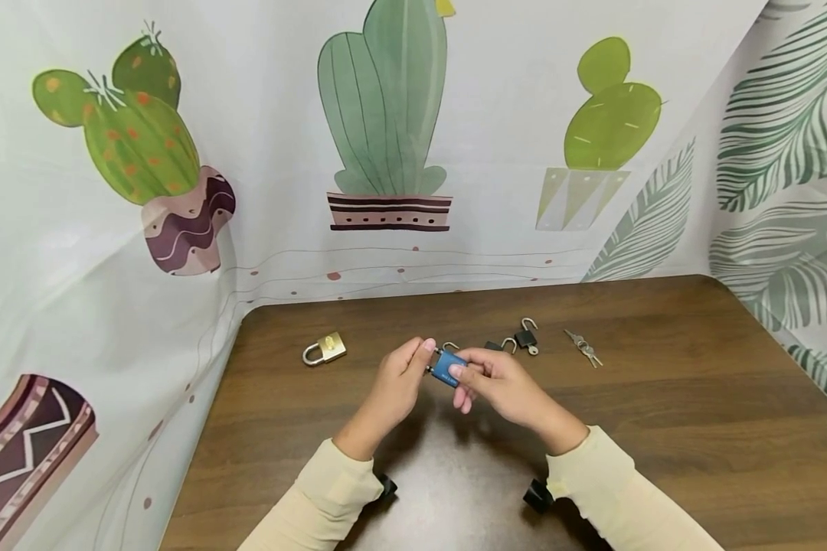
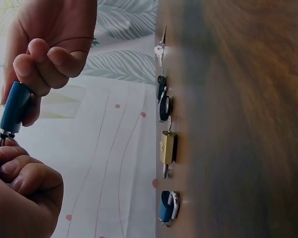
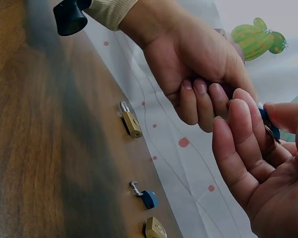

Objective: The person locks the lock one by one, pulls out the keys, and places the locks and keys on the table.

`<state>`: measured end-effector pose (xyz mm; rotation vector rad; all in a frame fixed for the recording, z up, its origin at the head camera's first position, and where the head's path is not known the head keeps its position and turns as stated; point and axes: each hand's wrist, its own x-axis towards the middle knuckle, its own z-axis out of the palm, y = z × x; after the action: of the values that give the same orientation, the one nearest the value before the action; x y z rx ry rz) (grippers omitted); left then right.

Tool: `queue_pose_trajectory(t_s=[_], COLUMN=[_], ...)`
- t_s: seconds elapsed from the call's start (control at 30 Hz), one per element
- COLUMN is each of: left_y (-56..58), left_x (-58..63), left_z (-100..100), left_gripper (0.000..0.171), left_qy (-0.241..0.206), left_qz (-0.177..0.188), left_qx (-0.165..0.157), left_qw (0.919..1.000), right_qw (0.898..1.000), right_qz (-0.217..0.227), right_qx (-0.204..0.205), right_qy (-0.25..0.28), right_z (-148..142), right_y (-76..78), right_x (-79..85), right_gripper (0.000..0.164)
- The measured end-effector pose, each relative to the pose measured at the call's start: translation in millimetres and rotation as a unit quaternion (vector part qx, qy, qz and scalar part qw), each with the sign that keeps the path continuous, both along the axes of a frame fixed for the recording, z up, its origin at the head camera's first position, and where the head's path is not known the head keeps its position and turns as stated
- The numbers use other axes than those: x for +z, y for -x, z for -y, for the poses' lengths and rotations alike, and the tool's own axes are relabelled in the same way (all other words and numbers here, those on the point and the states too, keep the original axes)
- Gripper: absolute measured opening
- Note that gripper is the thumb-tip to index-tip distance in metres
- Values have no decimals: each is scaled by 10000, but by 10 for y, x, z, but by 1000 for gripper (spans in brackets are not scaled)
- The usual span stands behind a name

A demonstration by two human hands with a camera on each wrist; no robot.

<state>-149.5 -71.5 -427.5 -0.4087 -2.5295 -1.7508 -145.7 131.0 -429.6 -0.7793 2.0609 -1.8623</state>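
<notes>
Cream sleeves (image 1: 325, 493), left grip (image 1: 398, 381), right grip (image 1: 501, 384), blue padlock (image 1: 444, 367) held between

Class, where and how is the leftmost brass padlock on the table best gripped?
Probably by the body: come from above, thumb on its near edge, fingers on its far edge. The brass padlock lies flat, its shackle pointing left, leaving those edges exposed.

Held padlock (image 1: 446, 370), blue; leftmost padlock (image 1: 332, 347), gold with silver shackle; keys (image 1: 585, 350), silver; sleeves (image 1: 331, 490), cream; tabletop (image 1: 675, 398), brown, wood-grained; cloth (image 1: 269, 138), white, green cactus print.
</notes>
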Motion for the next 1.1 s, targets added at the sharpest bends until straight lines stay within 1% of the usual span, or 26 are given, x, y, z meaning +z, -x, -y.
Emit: queue_pose_trajectory(t_s=[0.17, 0.47, 0.7, 0.93, 1.1], left_y=[4, 9, 42, 63, 69], left_x=[-11, -57, -100, -124, -132], left_z=[-13, -38, -30, -16, -11], left_gripper=[42, 41, 43, 43, 43], left_qy=[-117, -152, -80, -32, 12], left_qz=[28, 96, 105, 152, 143], left_qx=[30, 73, 61, 46, 90], left_qw=[9999, 9998, 9999, 9999, 9999], right_qw=[10000, 9998, 9997, 9997, 9996], right_qz=[25, 149, 193, 185, 232], right_qx=[-32, -91, -138, -145, -140], right_qy=[-42, -31, -26, -12, 4], right_z=[8, 30, 51, 69, 89], right_y=[-4, 16, 34, 55, 69], right_x=[18, -18, -38, -57, -68], right_gripper=[26, 26, 26, 25, 25])
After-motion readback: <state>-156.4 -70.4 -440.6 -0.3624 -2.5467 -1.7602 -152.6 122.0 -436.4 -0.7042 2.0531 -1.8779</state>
